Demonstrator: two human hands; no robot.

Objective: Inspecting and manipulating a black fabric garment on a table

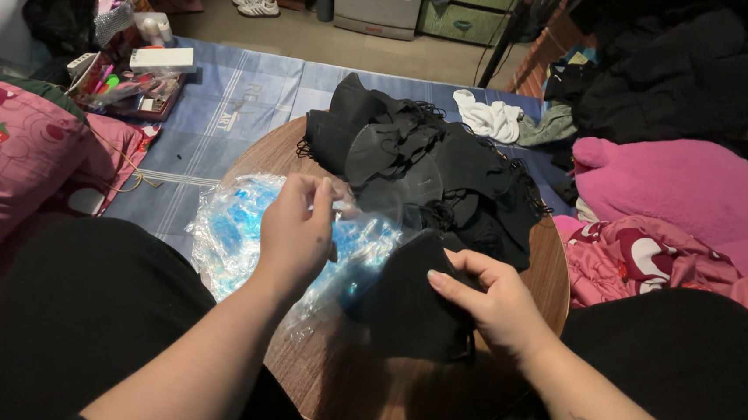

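Two hands are working over a round wooden table (527,273): the left hand (295,231) is pinching a clear plastic bag (232,226) printed blue, while the right hand (490,301) is gripping a black mask (403,300) just beside it. A pile of black masks (430,166) is lying behind.

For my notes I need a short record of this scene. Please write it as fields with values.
surface: round wooden table
left hand: pinches a clear plastic bag
right hand: fingers grip a black mask
behind: pile of black masks
left of the hands: heap of clear bags
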